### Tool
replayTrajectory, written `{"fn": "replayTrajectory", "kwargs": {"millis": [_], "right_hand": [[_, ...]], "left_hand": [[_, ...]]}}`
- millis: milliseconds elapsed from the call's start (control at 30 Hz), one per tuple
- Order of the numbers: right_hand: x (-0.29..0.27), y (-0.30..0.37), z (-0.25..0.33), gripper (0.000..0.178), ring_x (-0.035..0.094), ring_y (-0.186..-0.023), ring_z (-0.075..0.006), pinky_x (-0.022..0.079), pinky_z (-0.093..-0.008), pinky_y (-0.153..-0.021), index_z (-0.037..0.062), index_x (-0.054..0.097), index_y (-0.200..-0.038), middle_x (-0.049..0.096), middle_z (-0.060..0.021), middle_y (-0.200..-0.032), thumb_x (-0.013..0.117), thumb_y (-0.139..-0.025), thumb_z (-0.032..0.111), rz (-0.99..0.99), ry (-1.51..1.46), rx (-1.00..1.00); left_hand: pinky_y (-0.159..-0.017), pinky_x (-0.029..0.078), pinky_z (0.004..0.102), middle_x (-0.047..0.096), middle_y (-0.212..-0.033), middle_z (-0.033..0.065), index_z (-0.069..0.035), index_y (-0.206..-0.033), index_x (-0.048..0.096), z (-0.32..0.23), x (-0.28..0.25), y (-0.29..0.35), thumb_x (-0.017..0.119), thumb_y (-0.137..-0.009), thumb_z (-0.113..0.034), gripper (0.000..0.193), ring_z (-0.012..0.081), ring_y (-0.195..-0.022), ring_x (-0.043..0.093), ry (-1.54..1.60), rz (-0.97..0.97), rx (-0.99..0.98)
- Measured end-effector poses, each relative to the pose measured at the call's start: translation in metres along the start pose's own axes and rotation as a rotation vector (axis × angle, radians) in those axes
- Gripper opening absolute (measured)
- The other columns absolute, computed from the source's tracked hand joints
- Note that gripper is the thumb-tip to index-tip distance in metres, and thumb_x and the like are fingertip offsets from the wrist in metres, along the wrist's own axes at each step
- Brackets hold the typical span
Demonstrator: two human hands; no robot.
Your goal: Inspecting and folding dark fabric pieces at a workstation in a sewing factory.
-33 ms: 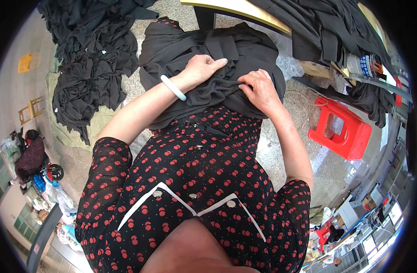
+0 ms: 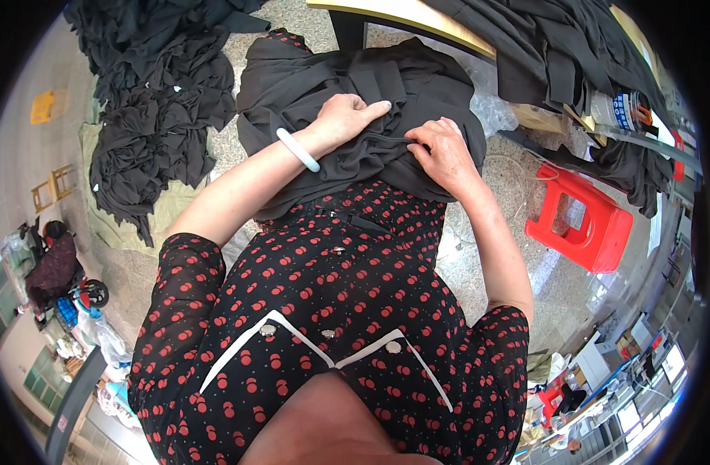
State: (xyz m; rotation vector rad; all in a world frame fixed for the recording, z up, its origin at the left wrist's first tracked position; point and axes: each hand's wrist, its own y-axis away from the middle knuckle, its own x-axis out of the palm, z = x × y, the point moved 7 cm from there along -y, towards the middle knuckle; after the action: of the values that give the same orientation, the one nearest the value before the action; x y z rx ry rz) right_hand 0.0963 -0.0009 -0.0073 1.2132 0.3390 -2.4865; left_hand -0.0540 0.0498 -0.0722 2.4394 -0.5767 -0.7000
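A heap of black cloth (image 2: 293,85) lies bunched across my lap. My left hand (image 2: 343,120), with a pale bangle on its wrist, rests in the folds; its thumb stretches to the right over the cloth. The other fingers are curled and partly hidden, closed on the fabric. To the right, my right hand (image 2: 446,151) pinches a narrow folded edge of the same cloth between thumb and fingers. That edge runs leftward as a ridge toward my left hand.
Piles of dark garments (image 2: 161,116) lie on the floor at the left, partly over a pale green sheet (image 2: 126,225). A wooden-topped table (image 2: 417,25) holds more black cloth (image 2: 556,54) at the far right. Beside me on the right is a red plastic stool (image 2: 603,232).
My left hand has shifted very slightly to the right over the cloth. My right hand keeps its place and its pinch.
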Motion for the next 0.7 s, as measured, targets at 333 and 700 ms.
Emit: {"fn": "replayTrajectory", "kwargs": {"millis": [333,700], "right_hand": [[-0.019,0.003,0.0,0.012,0.056,-0.081,-0.0257,0.041,-0.0357,-0.079,0.0018,0.058,-0.082,0.058,-0.0082,-0.078,0.06,-0.071,0.005,-0.157,-0.094,-0.015],[-0.032,-0.031,0.032,0.011,0.057,-0.073,-0.0229,0.044,-0.0293,-0.072,0.001,0.056,-0.087,0.057,-0.01,-0.077,0.054,-0.076,0.0,-0.291,-0.15,-0.106]], "left_hand": [[-0.062,0.046,0.0283,0.059,-0.076,0.0137,0.012,-0.078,0.055,0.009,0.012,-0.001,0.064,-0.077,-0.034,0.047,0.0145,-0.072,0.056,0.388,-0.022,-0.06],[-0.051,0.038,0.0283,0.054,-0.063,0.0066,0.003,-0.073,0.055,-0.031,-0.019,0.018,0.056,-0.082,-0.023,0.027,0.0072,-0.06,0.049,0.272,-0.045,0.256]]}}
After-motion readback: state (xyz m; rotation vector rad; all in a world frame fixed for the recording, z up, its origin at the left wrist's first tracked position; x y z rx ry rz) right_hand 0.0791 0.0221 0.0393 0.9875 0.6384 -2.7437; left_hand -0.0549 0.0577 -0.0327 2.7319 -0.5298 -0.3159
